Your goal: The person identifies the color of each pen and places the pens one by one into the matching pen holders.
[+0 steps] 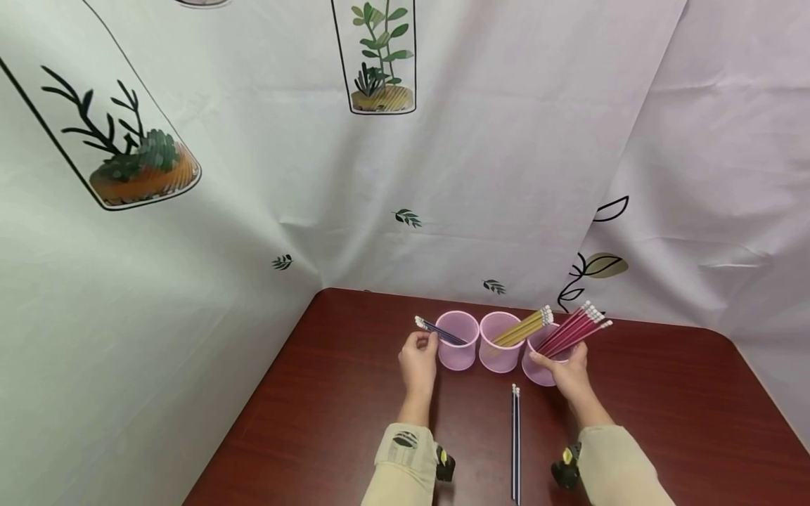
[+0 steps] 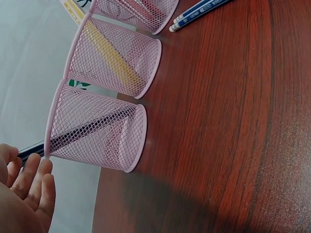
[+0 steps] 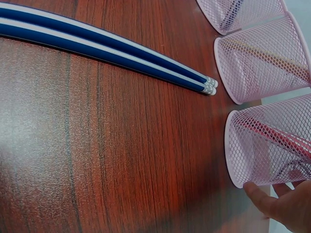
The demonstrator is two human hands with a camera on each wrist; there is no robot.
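Note:
Three pink mesh pencil cups stand in a row. My left hand [image 1: 419, 358] is at the rim of the left cup [image 1: 457, 357], its thumb and forefinger pinching the blue pencils [image 2: 32, 150] that lean out of it. Yellow pencils [image 1: 522, 329] with white erasers lean to the right in the middle cup [image 1: 500, 361]. Around the right cup [image 1: 535, 370] my right hand [image 1: 571, 372] grips the side, thumb in front; its other fingers are partly hidden behind the mesh. A fan of red pencils [image 1: 572, 330] rises from that cup.
Two blue-and-white striped pencils [image 1: 516, 443] lie side by side on the dark red wooden table [image 1: 304, 422], between my forearms. Behind the table's back edge hangs a white cloth [image 1: 493, 176] printed with plants.

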